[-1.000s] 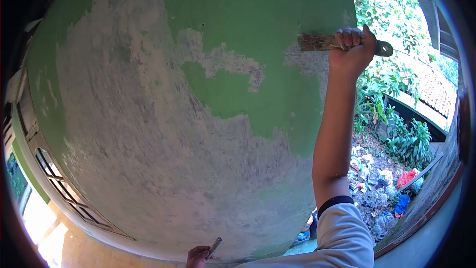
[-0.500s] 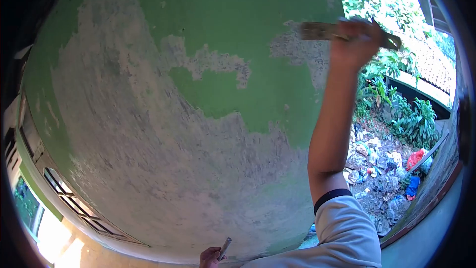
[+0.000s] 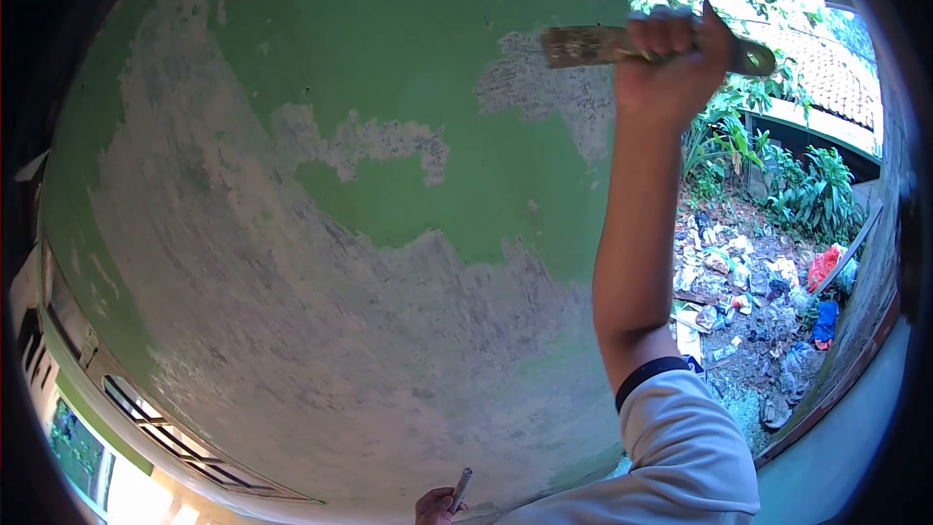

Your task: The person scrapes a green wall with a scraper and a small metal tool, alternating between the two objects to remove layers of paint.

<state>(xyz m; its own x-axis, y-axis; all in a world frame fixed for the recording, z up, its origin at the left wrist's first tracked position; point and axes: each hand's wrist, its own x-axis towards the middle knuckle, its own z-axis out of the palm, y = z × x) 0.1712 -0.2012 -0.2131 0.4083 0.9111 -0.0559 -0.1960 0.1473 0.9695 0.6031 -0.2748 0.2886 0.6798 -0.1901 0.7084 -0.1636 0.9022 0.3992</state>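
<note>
My right hand (image 3: pixel 673 68) is raised at the upper right, fingers wrapped round a flat scraper (image 3: pixel 583 46). Its worn, stained blade end points left over a bare patch on the green wall (image 3: pixel 389 29), and the holed handle end sticks out to the right of my fist. Low at the bottom edge, my left hand (image 3: pixel 433 507) is closed on a short grey stick-like piece (image 3: pixel 462 489) that points upward; its far end is hidden in the fingers. Large pale areas (image 3: pixel 321 331) of the wall show where green paint is gone.
The wall ends at the right, beside a yard with scattered litter (image 3: pixel 739 301) and green plants (image 3: pixel 821 194). A tiled roof (image 3: pixel 826 68) stands beyond. A framed window (image 3: pixel 165 428) lies at the lower left, and a low ledge (image 3: pixel 846 379) runs along the right.
The view has shifted, so the wall patches sit further left. My right hand and the scraper appear slightly left and higher, and less blurred; both hands keep their hold.
</note>
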